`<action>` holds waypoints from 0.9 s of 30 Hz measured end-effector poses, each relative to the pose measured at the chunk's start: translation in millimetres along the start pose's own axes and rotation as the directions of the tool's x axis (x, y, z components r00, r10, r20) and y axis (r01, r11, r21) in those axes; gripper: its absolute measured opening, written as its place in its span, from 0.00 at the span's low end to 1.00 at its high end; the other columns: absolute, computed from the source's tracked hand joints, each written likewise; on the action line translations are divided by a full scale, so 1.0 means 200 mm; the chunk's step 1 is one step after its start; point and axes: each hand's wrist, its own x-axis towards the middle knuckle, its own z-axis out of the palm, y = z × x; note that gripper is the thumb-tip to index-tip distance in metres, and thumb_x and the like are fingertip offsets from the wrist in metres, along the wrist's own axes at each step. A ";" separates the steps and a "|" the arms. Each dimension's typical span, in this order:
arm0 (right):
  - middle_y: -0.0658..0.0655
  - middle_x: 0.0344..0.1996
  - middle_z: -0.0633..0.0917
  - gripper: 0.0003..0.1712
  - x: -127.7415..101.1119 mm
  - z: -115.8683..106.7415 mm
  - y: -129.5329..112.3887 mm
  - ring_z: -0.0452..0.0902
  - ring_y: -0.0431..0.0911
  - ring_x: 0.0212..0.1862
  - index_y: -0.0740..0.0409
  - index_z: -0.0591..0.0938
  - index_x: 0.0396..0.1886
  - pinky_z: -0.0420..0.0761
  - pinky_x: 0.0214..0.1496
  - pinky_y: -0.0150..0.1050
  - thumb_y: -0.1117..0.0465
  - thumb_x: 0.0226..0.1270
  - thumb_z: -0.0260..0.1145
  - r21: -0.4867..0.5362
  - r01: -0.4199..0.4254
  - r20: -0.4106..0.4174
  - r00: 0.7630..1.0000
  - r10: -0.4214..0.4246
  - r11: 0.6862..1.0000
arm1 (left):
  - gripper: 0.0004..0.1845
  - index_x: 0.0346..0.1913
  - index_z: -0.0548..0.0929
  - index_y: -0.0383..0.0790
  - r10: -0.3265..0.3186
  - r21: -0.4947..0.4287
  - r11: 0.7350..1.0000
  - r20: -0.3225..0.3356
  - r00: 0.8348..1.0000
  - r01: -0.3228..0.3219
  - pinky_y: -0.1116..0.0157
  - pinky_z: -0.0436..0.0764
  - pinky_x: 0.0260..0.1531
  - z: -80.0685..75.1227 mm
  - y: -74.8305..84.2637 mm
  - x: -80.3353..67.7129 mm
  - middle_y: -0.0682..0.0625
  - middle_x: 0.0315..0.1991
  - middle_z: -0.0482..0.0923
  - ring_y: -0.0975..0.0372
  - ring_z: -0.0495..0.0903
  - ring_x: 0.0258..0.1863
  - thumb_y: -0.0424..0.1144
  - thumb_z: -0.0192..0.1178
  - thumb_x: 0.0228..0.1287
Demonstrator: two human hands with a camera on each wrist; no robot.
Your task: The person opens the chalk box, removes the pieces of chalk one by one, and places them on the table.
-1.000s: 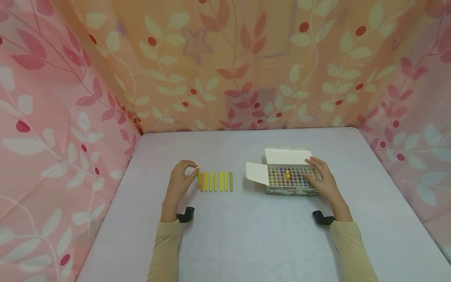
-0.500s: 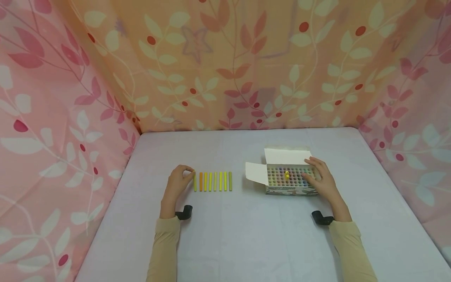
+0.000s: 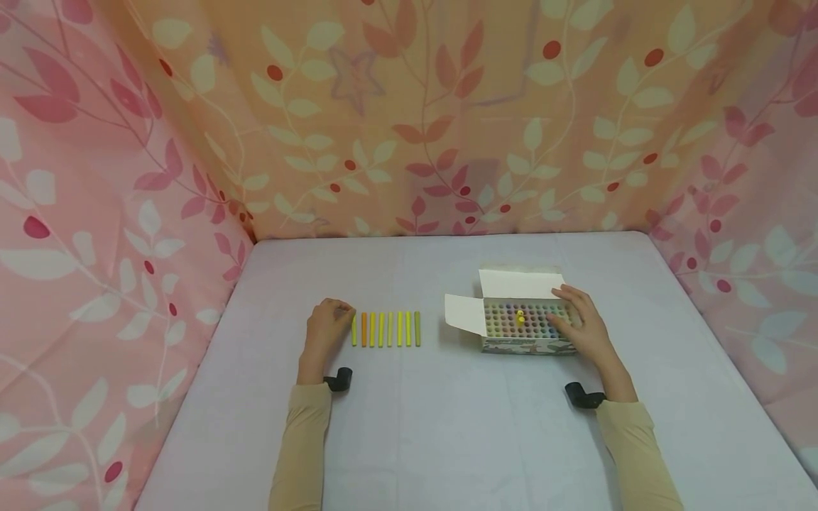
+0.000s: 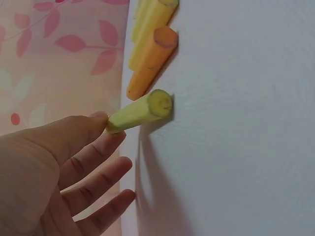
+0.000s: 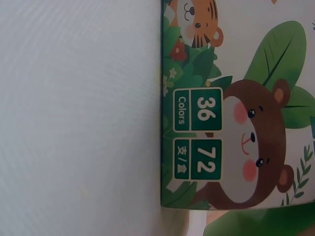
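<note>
Several chalk sticks point(image 3: 390, 329) in yellow, orange and green lie side by side on the pale table point(image 3: 447, 426). The leftmost, a yellow-green stick point(image 3: 353, 329) point(image 4: 140, 112), lies flat. My left hand point(image 3: 344, 313) point(image 4: 106, 142) is beside it, one fingertip touching its far end, the other fingers loose. To the right stands an open cardboard box point(image 3: 511, 345) point(image 5: 236, 123) full of upright chalks, with one yellow stick point(image 3: 521, 316) poking up. My right hand point(image 3: 565, 309) rests on the box's right part with its fingers laid over the top.
Pink and orange leaf-print curtains point(image 3: 409, 121) close in the table on the left, back and right. The box's lid flap point(image 3: 520, 282) stands open at the back and a side flap point(image 3: 463, 314) sticks out to the left. Bare table lies in front.
My left hand has lowered the yellow-green stick from the air onto the table at the left end of the row. The right hand and the box have not moved.
</note>
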 end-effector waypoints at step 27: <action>0.65 0.66 0.60 0.30 0.00 0.00 -0.01 0.53 0.67 0.67 0.57 0.69 0.63 0.53 0.58 0.71 0.56 0.61 0.65 0.008 0.001 0.000 1.000 -0.001 1.000 | 0.12 0.39 0.84 0.38 -0.006 0.041 0.999 -0.033 0.999 0.007 0.47 0.64 0.55 0.04 -0.01 0.00 0.40 0.52 0.74 0.45 0.67 0.56 0.44 0.62 0.60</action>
